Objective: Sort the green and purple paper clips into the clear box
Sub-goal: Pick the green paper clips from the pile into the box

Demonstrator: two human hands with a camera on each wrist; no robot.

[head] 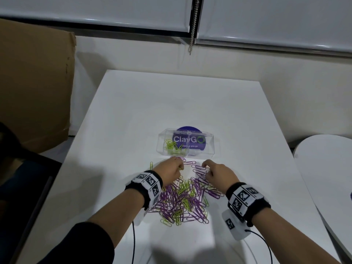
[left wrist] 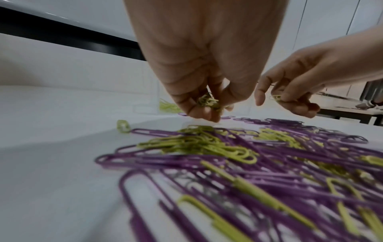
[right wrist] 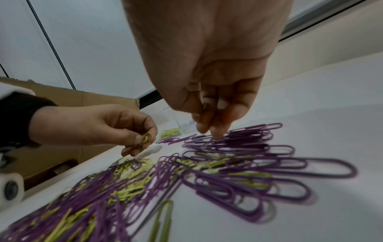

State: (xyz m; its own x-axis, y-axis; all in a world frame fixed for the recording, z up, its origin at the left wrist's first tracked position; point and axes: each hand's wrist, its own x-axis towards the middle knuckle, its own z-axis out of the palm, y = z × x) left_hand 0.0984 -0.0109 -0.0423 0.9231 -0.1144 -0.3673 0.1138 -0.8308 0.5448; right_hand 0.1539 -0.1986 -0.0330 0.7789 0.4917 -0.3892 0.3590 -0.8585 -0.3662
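While both my hands work the far edge of the pile, the box sits just beyond my fingertips, its long axis running left to right. Its left compartment, already holding green clips, lies straight ahead of my left hand, the nearer one. That hand pinches a bunch of green clips. My right hand pinches one green clip, fingertips touching a purple row directly beneath.
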